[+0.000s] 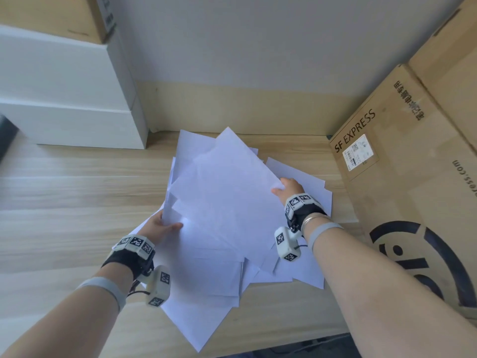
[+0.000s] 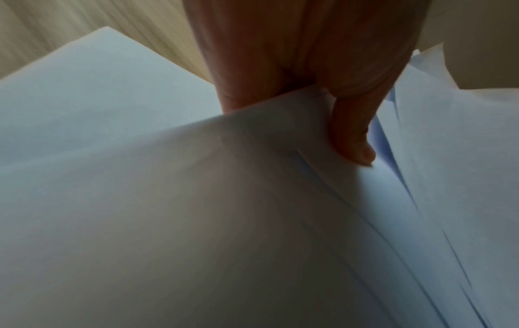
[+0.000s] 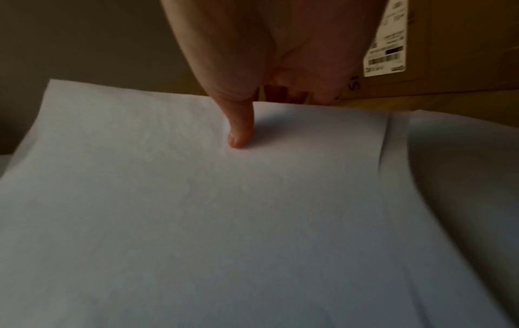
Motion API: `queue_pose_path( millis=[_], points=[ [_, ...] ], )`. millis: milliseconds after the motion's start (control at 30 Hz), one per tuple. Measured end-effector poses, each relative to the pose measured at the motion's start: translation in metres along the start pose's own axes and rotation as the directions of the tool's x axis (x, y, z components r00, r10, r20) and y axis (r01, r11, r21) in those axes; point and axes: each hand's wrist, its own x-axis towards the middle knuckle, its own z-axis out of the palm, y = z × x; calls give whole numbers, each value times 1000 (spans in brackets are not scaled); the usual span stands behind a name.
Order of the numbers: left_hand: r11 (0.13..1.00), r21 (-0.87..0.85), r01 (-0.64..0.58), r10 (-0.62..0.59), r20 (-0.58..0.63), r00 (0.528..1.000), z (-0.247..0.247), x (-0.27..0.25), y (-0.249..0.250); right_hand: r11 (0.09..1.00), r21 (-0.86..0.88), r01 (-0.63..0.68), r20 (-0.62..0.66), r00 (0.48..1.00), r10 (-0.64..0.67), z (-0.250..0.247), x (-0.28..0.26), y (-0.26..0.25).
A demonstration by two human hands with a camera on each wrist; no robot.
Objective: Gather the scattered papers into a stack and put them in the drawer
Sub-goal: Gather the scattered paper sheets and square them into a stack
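Papers: loose white sheets [image 1: 219,202] lie in a ragged, fanned pile on the wooden desk [image 1: 64,192], corners pointing every way; nothing is squared up yet.
Landmark: the SF EXPRESS cardboard box [image 1: 402,161] stands on the desk, and the pile lies just beside its printed face, spreading away from it toward the white cabinet [image 1: 67,99].
Upper sheets: the top few are raised off the pile between the two hands and tilted, their far corner pointing at the wall behind the box.
Left hand: the left hand [image 1: 161,229] pinches the edge of the raised sheets farthest from the box; in the left wrist view the thumb [image 2: 353,142] presses on top of several layered edges while the fingers go under them (clamped on paper, plainly).
Right hand: the right hand [image 1: 287,189] grips the edge of the same sheets nearest the box; the right wrist view shows the thumb [image 3: 238,131] flat on the top sheet and the fingers tucked beneath its edge.
Hands to each other: well apart, one at each side of the lifted sheets.
Lower sheets: more paper lies flat on the desk beneath both wrists, one corner reaching the desk's near edge.
Drawer: which front of the white cabinet is a drawer, I cannot tell.
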Motion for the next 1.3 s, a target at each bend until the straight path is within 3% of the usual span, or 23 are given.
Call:
queue_pose_path(
  millis=[200, 367, 867, 967, 1133, 1300],
  points=[
    [1000, -22, 10, -9, 80, 997, -4, 0, -3, 992, -125, 1, 50, 999, 5, 9, 18, -11],
    [996, -50, 69, -68, 22, 997, -2, -3, -6, 1000, 6, 8, 0, 1000, -8, 15, 16, -3],
    [988, -37, 147, -149, -51, 988, 16, -2, -9, 975, 2, -223, 8, 975, 223, 11, -4, 42],
    [987, -25, 159, -160, -65, 985, 19, 1, -9, 971, -106, -217, 121, 966, 229, 19, -15, 33],
    [984, 94, 149, -138, -106, 985, 31, 0, 1, 963, -259, -79, 294, 943, 157, 46, -26, 11],
    [977, 92, 193, -180, -132, 975, 38, 4, 1, 943, -330, 53, 419, 903, 96, 69, -30, -8]
  ],
)
